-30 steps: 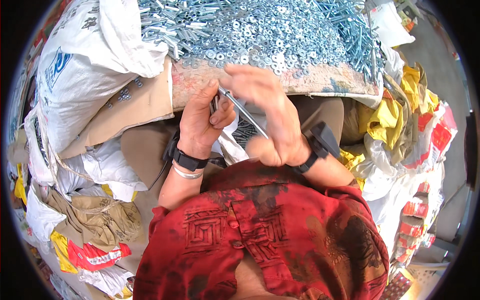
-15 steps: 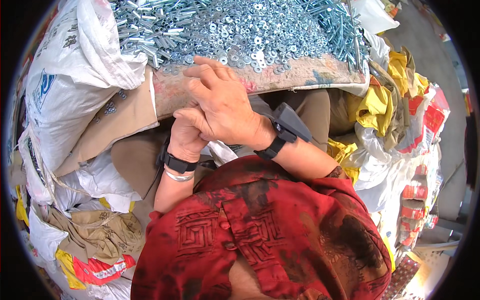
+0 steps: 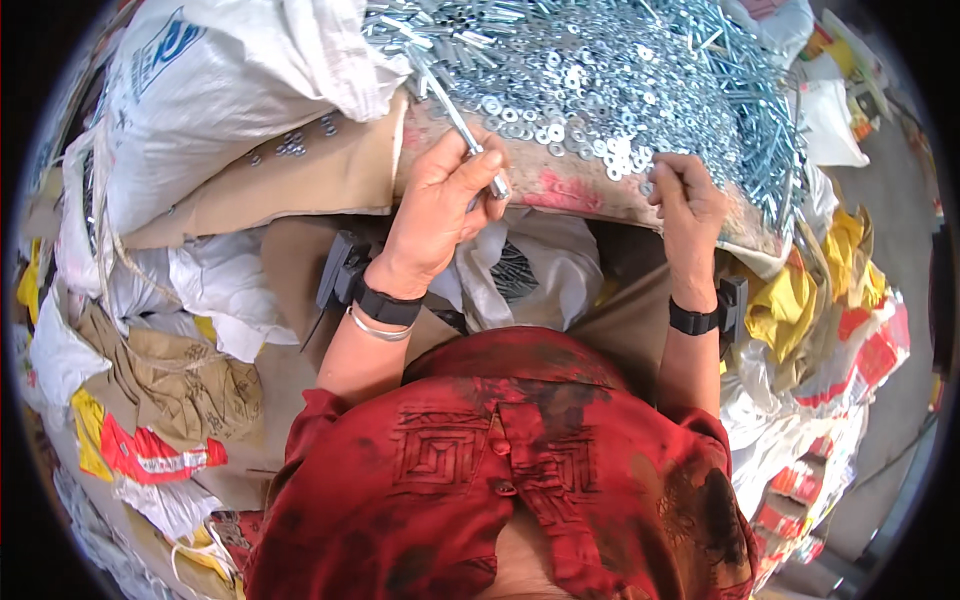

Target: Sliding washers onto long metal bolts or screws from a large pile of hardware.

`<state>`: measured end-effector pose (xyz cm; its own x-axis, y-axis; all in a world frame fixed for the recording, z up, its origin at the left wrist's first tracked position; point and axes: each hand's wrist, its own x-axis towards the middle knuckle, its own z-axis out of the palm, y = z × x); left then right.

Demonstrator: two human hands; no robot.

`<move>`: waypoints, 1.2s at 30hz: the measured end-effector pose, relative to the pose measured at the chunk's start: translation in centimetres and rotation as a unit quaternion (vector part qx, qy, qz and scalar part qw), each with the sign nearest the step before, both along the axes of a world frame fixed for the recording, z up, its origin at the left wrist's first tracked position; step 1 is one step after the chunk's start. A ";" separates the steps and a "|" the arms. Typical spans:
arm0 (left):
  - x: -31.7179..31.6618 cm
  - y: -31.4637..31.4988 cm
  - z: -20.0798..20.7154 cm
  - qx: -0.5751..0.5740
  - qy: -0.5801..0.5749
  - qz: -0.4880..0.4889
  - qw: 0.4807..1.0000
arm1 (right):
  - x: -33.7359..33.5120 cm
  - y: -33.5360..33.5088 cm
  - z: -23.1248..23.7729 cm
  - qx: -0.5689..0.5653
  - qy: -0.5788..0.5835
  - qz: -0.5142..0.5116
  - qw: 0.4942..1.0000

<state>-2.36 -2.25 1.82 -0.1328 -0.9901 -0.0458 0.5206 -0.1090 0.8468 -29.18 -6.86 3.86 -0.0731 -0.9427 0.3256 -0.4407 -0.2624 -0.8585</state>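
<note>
My left hand [image 3: 432, 205] is closed round a long metal bolt [image 3: 458, 118], which slants up and away to the left. A thicker, shiny section of the bolt shows by my thumb. To the right, my right hand [image 3: 692, 208] is pinched at the near edge of the pile, with what looks like a small washer [image 3: 647, 188] at its fingertips. Loose washers [image 3: 560, 100] cover the middle of the padded surface. Metal sleeves [image 3: 470, 25] lie heaped at its far left, and long bolts [image 3: 765, 130] are piled along its right side.
A full white woven sack [image 3: 220, 110] leans at the left beside a brown board [image 3: 270, 190] with several small nuts on it. An open white bag [image 3: 550, 265] with dark metal pieces sits between my knees. Yellow and red sacking [image 3: 790, 310] is heaped at the right.
My hands were together over the near edge, one across the other. Now they are apart: the left shows the bolt and the right is at the washers. The view has shifted.
</note>
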 end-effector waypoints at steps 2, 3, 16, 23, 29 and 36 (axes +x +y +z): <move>0.4 0.2 -0.1 -0.019 -0.020 0.015 1.000 | 2.8 -0.9 -0.4 0.027 0.058 0.074 0.995; 0.3 0.2 -0.3 -0.024 -0.045 0.017 0.999 | 3.6 -2.0 -1.4 -0.019 0.080 0.097 0.992; 1.8 0.1 -0.1 -0.025 -0.066 0.040 0.997 | 10.5 -7.3 -3.3 -0.102 0.404 0.071 0.906; 1.8 -0.1 -0.7 -0.054 -0.065 0.042 0.995 | 10.4 -5.6 -3.5 -0.077 0.308 0.193 0.928; 2.0 -0.2 -1.1 -0.039 -0.057 0.062 0.996 | 12.2 -3.9 -3.3 -0.115 0.481 0.139 0.858; 1.4 -1.1 -3.9 -0.180 -0.433 0.047 0.882 | 9.8 -4.4 -2.8 -0.078 0.369 0.113 0.919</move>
<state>-0.95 -3.32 -2.10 -0.1183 -0.9660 0.2299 -0.3451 0.2571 0.9027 -19.33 -11.26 1.02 0.4150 -0.8438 0.3403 -0.8068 -0.5142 -0.2912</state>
